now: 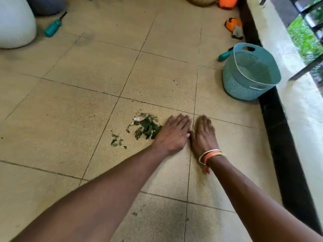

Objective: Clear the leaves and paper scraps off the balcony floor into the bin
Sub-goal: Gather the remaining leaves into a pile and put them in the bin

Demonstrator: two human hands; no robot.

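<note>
A small heap of torn green leaves (147,127) lies on the beige tiled floor (87,95), with a white paper scrap (136,118) at its far edge and a few loose leaf bits (116,140) to its left. My left hand (173,134) rests flat on the tile, palm down, its left edge touching the heap. Beside it, my right hand (202,132) also lies flat, a bangle and an orange band on its wrist. Both hold nothing. A teal perforated bin (232,84) stands tilted at the far right against the black curb.
A black curb (279,130) and a white ledge run along the right side. Behind the bin lies a teal-handled tool (224,56); another (52,28) is at far left near a white pot (15,23). Orange gloves (234,27) lie by the curb.
</note>
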